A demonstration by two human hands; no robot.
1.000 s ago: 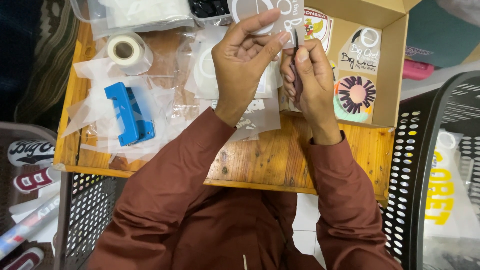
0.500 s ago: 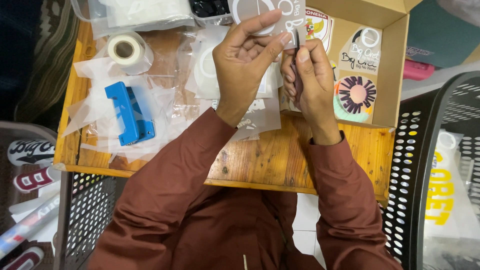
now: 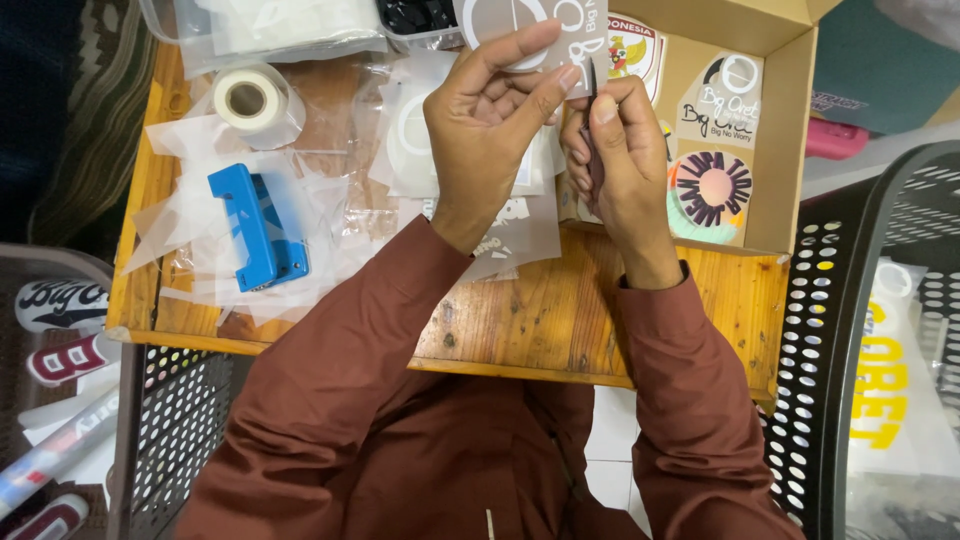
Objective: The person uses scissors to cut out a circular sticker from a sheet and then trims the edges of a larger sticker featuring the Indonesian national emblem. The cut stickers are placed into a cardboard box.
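Note:
My left hand (image 3: 485, 130) holds up a grey sticker sheet (image 3: 545, 25) with white round shapes, thumb and fingers pinching its lower edge. My right hand (image 3: 615, 165) grips a thin dark pointed tool (image 3: 592, 85), tweezers by the look of it, with its tip touching the sheet's right edge beside my left fingertips. Both hands hover above a small wooden table (image 3: 540, 320). My sleeves are rust brown.
A blue stapler-like tool (image 3: 255, 228) and a white tape roll (image 3: 250, 98) lie among clear plastic sleeves (image 3: 330, 180) on the left. A cardboard box (image 3: 770, 130) holding stickers sits at the right. Black perforated baskets (image 3: 860, 300) flank the table.
Both hands stay almost still; the tool tip shifts slightly against the sheet's edge.

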